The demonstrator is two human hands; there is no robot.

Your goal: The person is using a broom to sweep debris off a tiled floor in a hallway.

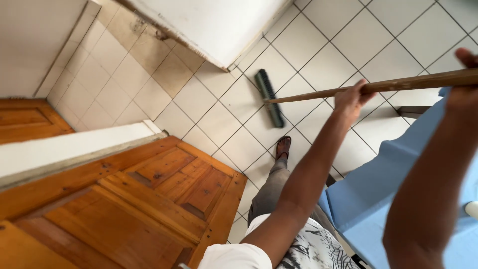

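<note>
Wooden and long, the brown broom handle [378,86] runs through both hands: the left hand [351,98] is wrapped around it partway along, fingers curled shut on the shaft, and the right hand [465,82] clasps it higher up at the frame's right edge, thumb over the top. From that grip the shaft slants away leftward and slightly down to the dark green bristle head [269,97], which rests on the white tiled floor [318,55] well ahead of the hands. The head is narrow and oblong and lies crosswise to the shaft, just beyond a sandalled foot [283,147]. An orange-brown panelled wooden door [149,199] stands at the left, a pale blue cloth [398,169] at the right.
</note>
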